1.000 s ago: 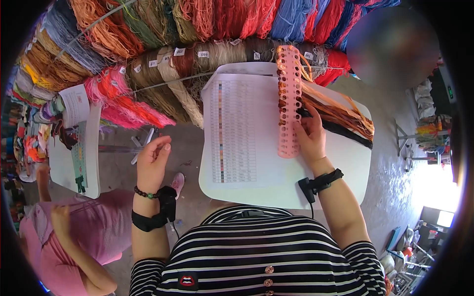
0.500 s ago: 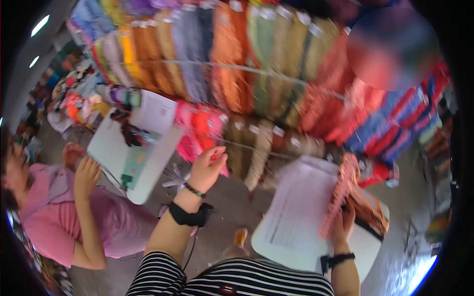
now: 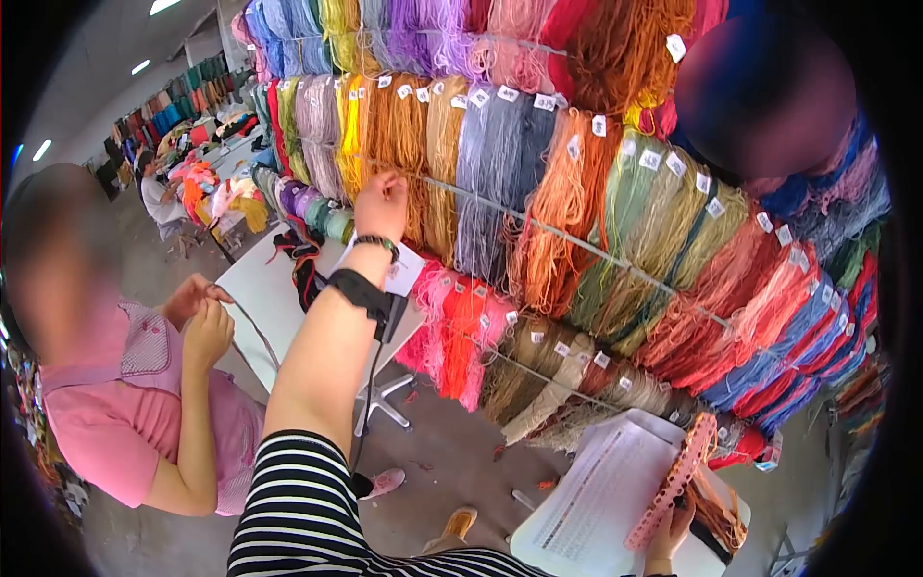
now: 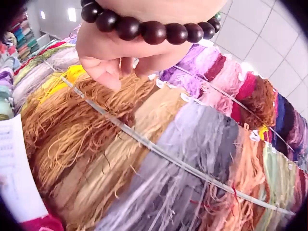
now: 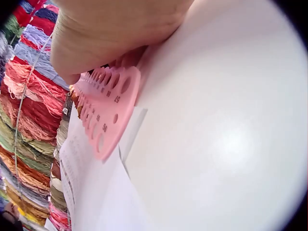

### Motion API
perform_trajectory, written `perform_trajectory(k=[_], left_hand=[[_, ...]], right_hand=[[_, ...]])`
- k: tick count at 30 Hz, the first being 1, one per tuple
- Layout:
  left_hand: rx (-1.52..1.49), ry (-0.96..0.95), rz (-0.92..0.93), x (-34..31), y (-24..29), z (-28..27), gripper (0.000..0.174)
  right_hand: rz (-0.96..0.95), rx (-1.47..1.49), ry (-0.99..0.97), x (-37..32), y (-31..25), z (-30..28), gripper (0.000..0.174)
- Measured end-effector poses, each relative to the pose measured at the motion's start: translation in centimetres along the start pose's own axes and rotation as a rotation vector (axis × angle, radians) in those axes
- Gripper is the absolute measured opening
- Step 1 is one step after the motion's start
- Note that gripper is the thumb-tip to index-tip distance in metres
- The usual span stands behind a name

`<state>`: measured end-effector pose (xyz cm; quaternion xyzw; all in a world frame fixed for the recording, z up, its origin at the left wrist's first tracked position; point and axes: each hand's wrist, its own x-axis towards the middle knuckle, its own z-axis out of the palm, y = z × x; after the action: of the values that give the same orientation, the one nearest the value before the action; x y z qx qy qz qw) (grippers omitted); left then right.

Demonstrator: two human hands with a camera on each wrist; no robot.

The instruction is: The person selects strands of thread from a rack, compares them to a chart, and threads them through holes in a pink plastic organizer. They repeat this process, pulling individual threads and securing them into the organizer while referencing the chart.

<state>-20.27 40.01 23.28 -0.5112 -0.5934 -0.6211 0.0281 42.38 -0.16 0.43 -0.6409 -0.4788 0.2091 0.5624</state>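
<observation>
My left hand is stretched out to the racks, in front of the brown thread hanks. Its fingers are loosely curled, and no thread shows between them in the left wrist view. A dark bead bracelet circles that wrist. Low at the right, my right hand holds a pink thread card by its edge. Numbered holes line both sides of the card, as the right wrist view shows. Brown, orange and black threads hang from it over the white table.
A printed color chart lies on the table beside the card. Rows of tagged hanks hang on metal rods. At the left a person in pink handles a strand by another white table.
The head view has swung left and up. My left hand has risen from beside the table to the brown hanks. My right hand has kept the pink card over the table.
</observation>
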Motion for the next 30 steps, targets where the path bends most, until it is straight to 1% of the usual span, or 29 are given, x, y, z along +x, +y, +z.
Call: perform_trajectory(k=[2, 4, 5, 6, 7, 8, 9, 11, 13, 17, 20, 21, 25, 28, 29, 30], left_hand=[[0.117, 0.070, 0.086, 3.1, -1.0, 0.1, 0.027], [0.130, 0.113, 0.041, 5.8, -1.8, 0.5, 0.025], [0.111, 0.101, -0.049, 7.0, -2.3, 0.7, 0.025], [0.114, 0.101, -0.056, 7.7, -2.3, 0.8, 0.025], [0.117, 0.103, -0.063, 8.2, -2.4, 0.8, 0.025], [0.122, 0.104, -0.071, 8.7, -2.5, 0.9, 0.025], [0.058, 0.078, -0.124, 9.0, -2.4, 1.3, 0.023], [0.021, 0.098, -0.016, 9.1, -2.2, 2.4, 0.021], [-0.027, 0.114, 0.075, 9.2, -1.7, 3.2, 0.019], [0.037, 0.098, -0.022, 10.0, -1.3, 4.2, 0.020], [0.080, 0.117, -0.108, 10.8, -2.0, 5.0, 0.023], [0.069, 0.095, -0.135, 11.0, -2.1, 5.0, 0.025], [0.072, 0.057, -0.138, 11.8, -2.8, 5.5, 0.023], [0.038, 0.070, -0.194, 12.1, -3.5, 4.9, 0.023], [0.024, 0.097, -0.153, 12.2, -4.0, 4.5, 0.021], [-0.085, 0.095, -0.151, 12.5, -5.0, 4.3, 0.020]], right_hand=[[-0.036, -0.023, -0.004, 0.3, -0.2, 0.2, 0.053], [-0.039, 0.056, 0.019, 0.4, -1.6, 1.1, 0.051], [-0.039, 0.123, 0.016, 0.7, -2.5, 1.6, 0.051], [-0.036, 0.189, 0.013, 1.0, -2.9, 2.0, 0.051], [-0.026, 0.156, -0.060, 1.0, -1.6, 1.2, 0.059], [-0.025, 0.136, -0.039, 0.9, -1.2, 1.1, 0.058], [-0.024, 0.117, -0.019, 0.8, -1.7, 1.3, 0.057], [-0.032, 0.039, -0.007, 1.0, -1.4, 1.3, 0.056], [-0.037, 0.050, -0.012, 1.0, -1.2, 1.5, 0.055], [-0.031, 0.007, -0.004, 0.9, -3.0, 1.8, 0.053], [-0.028, -0.012, 0.001, 1.0, -2.7, 1.8, 0.052], [-0.027, -0.017, 0.000, 1.0, -2.6, 1.8, 0.052], [-0.035, -0.038, -0.008, 1.0, -2.7, 1.8, 0.052], [-0.054, -0.040, -0.024, 1.2, -2.4, 1.7, 0.053], [-0.062, -0.054, -0.020, 1.1, -2.0, 1.6, 0.054], [-0.067, -0.068, -0.015, 1.0, -1.6, 1.5, 0.054]])
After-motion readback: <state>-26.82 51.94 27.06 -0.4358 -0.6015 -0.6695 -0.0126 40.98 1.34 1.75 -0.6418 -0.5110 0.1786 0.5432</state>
